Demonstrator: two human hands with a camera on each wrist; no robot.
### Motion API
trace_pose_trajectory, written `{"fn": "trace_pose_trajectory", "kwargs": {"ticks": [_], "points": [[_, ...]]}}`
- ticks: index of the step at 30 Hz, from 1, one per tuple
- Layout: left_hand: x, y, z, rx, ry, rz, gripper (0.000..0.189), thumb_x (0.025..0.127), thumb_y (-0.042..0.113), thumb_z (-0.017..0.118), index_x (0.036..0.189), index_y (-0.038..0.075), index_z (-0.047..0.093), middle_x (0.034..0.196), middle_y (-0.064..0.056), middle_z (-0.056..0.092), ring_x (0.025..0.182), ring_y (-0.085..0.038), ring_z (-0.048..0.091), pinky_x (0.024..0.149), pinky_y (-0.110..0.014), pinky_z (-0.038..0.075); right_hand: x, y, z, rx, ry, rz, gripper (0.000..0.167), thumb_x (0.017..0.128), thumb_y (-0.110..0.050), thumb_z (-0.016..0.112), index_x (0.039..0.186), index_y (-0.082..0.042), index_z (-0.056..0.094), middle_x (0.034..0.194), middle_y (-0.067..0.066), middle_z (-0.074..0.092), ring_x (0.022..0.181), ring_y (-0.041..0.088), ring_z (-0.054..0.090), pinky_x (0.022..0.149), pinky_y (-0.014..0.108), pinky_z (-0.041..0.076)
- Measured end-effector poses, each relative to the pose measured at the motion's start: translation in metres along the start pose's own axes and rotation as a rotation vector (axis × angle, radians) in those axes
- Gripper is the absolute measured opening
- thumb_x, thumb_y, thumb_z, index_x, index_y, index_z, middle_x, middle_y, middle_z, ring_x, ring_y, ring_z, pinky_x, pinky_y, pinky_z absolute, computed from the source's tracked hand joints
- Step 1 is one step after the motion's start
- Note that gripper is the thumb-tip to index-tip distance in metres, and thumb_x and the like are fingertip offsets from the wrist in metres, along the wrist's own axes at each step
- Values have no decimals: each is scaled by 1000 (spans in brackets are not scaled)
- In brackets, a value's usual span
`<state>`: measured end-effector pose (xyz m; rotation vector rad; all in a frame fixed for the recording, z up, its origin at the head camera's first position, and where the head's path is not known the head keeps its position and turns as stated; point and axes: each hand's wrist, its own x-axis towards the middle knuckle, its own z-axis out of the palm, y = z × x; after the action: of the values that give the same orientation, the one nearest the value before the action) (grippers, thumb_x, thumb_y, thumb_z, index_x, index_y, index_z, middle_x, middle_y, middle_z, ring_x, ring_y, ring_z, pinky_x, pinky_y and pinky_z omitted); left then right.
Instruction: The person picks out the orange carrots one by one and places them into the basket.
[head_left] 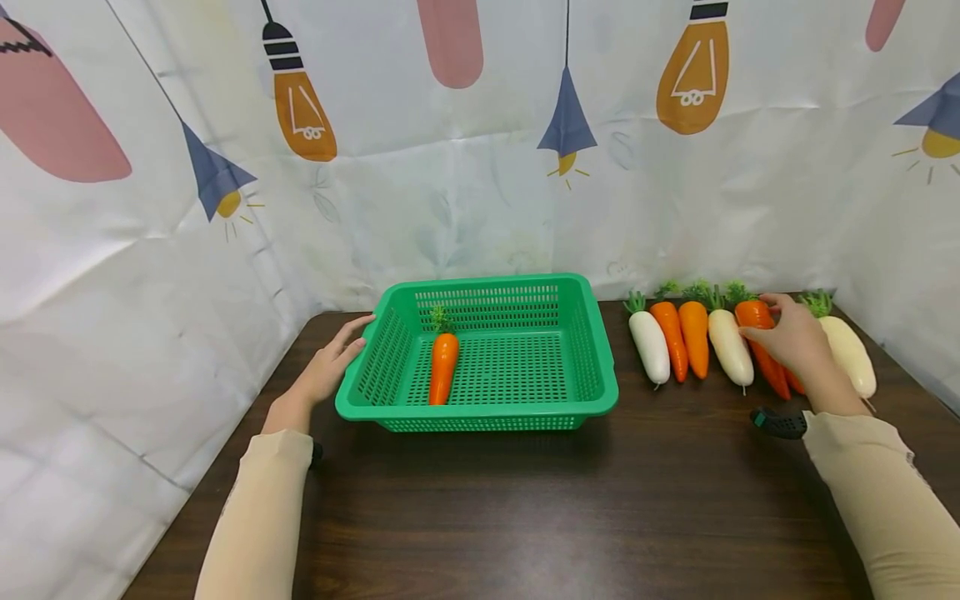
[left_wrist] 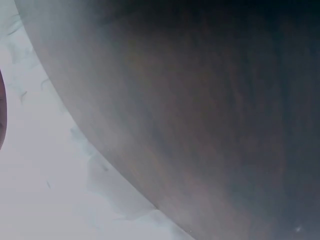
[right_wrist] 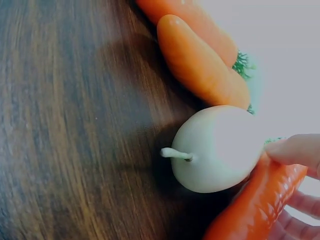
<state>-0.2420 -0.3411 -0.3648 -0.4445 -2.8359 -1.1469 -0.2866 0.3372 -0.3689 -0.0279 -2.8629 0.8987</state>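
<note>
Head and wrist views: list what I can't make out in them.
Head view: the lower tip of the lone carrot, hidden by the green basket's front rim.
Head view: most of the rightmost carrot, hidden by the right hand.
Right wrist view: the tip of the gripped carrot, cut off by the bottom edge.
Left wrist view: a dark pinkish sliver, cut off by the left edge, too little to identify.

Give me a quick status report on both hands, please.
Left hand at left rim of green basket. Right hand gripping orange carrot. White radish close alongside, crowding slightly.
</note>
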Motion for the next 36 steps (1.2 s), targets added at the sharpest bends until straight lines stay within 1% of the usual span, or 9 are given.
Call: {"fn": "trace_pose_trajectory", "kwargs": {"ticks": [4,11,15,20,23,30,36], "points": [[0,1,-1,-3,-8,-3,55,114,37,32,165,20,20,164,-28,22,137,-59,37,104,-77,31,1,2,-1,4,-13,-8,75,99,-19,65,151,17,24,137,49,34,118,64,39,94,74,37],[0,2,-2,-3,-4,4,55,114,37,33,165,20,21,164,-27,21,137,-59,37,104,-77,30,0,3,-5,25,-80,8,81,98,-17,63,154,16,15,140,51,29,120,66,36,95,75,37],[-1,3,-2,-7,-1,4,55,114,36,33,165,20,21,164,-27,22,137,-59,38,104,-77,30,0,3,-6,16,-100,3,81,97,-14,62,155,16,13,140,51,28,119,67,37,94,75,37],[-1,3,-1,-5,-4,4,55,114,36,33,165,20,21,164,-28,22,137,-59,38,104,-77,30,-1,3,-7,-7,-102,8,80,97,-15,61,154,15,14,139,51,30,115,66,41,89,73,41],[-1,2,-1,-6,-5,3,55,114,36,33,165,20,21,165,-27,20,139,-59,35,105,-77,29,-2,2,-7,-7,-104,15,79,97,-15,60,155,14,14,140,50,30,115,66,41,89,73,41],[-1,1,-1,-9,-7,-2,55,114,36,34,165,20,21,162,-29,25,136,-59,39,103,-76,33,-8,0,-8,27,-94,33,79,102,-19,58,158,11,11,142,51,29,118,68,38,92,75,39],[0,1,-2,-7,-8,-4,55,114,36,34,165,21,21,165,-27,21,138,-59,36,104,-77,31,-10,0,-12,63,-63,15,77,103,-22,57,157,12,13,139,52,31,116,67,40,89,74,41]]}}
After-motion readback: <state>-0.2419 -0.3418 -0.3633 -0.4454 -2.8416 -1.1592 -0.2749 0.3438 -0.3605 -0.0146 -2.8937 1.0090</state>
